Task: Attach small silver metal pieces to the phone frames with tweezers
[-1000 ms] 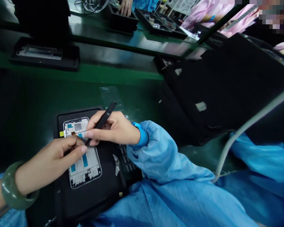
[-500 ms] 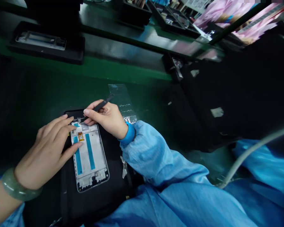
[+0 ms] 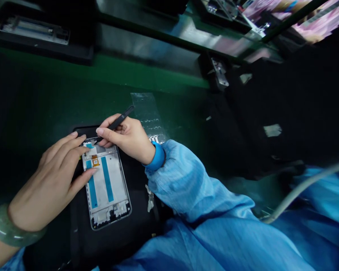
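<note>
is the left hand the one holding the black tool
No, the right hand grips the black tool, while the left hand only rests fingertips on the phone frame.

It was dim around me: the desk (image 3: 45,101) lay dark green, light fell from above onto the pale phone frame (image 3: 107,188), glare streaked the raised shelf (image 3: 186,34), and edges bowed, blurred.

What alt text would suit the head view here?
The right hand holds a slim black tool at the top end of a phone frame lying on a black tray. The left hand touches the frame's left edge. A green bench surrounds them.
</note>
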### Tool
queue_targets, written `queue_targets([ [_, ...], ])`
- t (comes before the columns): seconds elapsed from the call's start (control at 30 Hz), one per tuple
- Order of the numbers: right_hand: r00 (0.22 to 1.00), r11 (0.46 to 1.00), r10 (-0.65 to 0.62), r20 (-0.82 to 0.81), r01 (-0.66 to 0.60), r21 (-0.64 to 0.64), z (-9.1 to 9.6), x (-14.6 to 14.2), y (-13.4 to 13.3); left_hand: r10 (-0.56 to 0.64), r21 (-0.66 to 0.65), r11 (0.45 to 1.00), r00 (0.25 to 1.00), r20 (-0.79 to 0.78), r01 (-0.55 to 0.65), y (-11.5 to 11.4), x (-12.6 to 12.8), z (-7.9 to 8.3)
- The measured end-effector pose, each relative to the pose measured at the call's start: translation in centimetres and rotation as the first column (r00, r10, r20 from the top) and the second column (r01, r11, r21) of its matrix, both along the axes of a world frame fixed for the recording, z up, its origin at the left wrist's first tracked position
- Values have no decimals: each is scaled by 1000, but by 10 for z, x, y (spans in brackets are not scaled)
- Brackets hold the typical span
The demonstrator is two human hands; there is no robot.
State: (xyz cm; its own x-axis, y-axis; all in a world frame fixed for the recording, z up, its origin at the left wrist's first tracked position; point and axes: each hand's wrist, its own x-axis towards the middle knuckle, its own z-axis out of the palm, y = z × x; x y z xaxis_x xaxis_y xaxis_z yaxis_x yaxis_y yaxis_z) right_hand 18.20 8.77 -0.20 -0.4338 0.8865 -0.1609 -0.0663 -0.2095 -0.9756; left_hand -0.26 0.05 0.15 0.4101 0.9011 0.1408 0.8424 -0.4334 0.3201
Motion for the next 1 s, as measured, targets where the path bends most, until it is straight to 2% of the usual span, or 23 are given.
queue_targets([
  [0.3, 998, 995, 12, 57, -17, 94, -1, -1, -1, -15, 13, 1000, 1000, -16, 15, 0, -1, -1],
  [0.43, 976, 959, 30, 216, -89, 270, 0, 2, -3, -13, 13, 1000, 1000, -29, 13, -1, 0, 0],
  [0.5, 951, 894, -1, 309, -138, 426, 2, 4, -5, -4, 20, 1000, 1000, -28, 5, -1, 1, 0],
  [0.57, 935, 791, -44, 353, -183, 584, 4, 5, -8, -1, 21, 1000, 1000, -26, 2, -1, 2, 0],
  [0.63, 928, 685, -58, 369, -232, 691, 6, 5, -11, -1, 16, 1000, 1000, -25, 2, -1, 3, 0],
  [0.77, 888, 526, 13, 460, -398, 752, 6, 7, -18, -7, 33, 999, 999, -32, 8, 0, 3, 0],
  [0.83, 883, 485, 24, 469, -421, 767, 5, 9, -20, -16, 50, 999, 999, -38, 18, 0, 3, 0],
  [0.9, 917, 511, 2, 398, -343, 788, 3, 10, -19, -26, 62, 998, 999, -41, 28, 1, 2, -1],
  [0.93, 937, 550, -21, 349, -280, 787, 2, 10, -18, -29, 67, 997, 999, -41, 32, 1, 2, -1],
  [1.0, 961, 661, -88, 262, -141, 737, 1, 10, -14, -29, 76, 997, 999, -40, 32, 1, 2, -2],
])
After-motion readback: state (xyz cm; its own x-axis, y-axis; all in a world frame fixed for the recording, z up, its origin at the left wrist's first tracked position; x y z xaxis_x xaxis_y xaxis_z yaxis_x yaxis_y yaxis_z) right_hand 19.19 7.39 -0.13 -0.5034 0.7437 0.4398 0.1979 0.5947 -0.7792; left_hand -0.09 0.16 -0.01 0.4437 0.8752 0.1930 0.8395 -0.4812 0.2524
